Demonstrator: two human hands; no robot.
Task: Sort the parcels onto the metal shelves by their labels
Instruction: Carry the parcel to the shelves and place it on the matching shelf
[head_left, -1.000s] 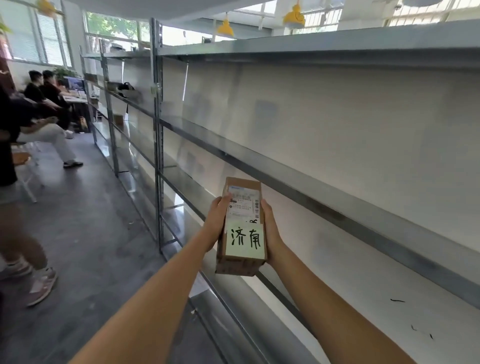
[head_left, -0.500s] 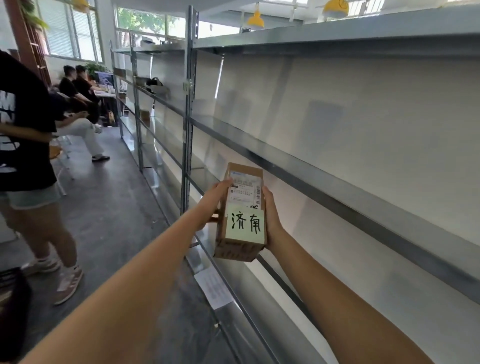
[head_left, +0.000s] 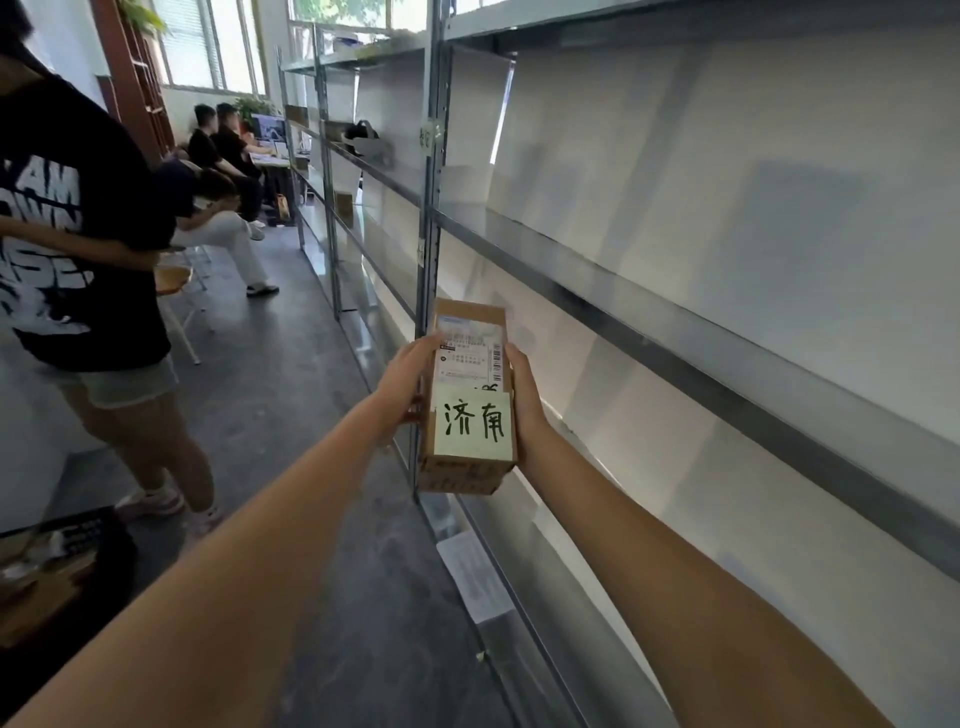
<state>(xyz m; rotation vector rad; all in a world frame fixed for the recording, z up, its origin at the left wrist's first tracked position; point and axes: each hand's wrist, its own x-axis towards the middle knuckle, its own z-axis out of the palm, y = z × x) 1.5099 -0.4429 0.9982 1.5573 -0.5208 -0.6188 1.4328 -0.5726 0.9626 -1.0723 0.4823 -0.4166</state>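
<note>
Parcel (head_left: 467, 400) first: a small brown cardboard box, held out at arm's length in mid-air, at about the middle of the view, just in front of a grey upright post (head_left: 430, 218) of the metal shelves (head_left: 675, 312). It touches no shelf board. On its top face sits a white printed shipping label (head_left: 471, 353), and below that a pale yellow note (head_left: 475, 426) with two handwritten black characters.

Both bare hands clamp the box between them. At its nine o'clock side the left hand (head_left: 408, 384) is pressed flat against the cardboard, thumb lying over the edge of the printed label. At three o'clock the right hand (head_left: 525, 405) is closed along the other side, fingers hidden behind the box.

Shelving runs from twelve o'clock down to five o'clock, its boards bare near the box. A sheet of paper (head_left: 475, 582) lies at six o'clock by the lowest rail. At nine o'clock a person in a black printed t-shirt (head_left: 67, 249) stands on the grey floor (head_left: 291, 395), and toward eleven o'clock others sit by a desk.
</note>
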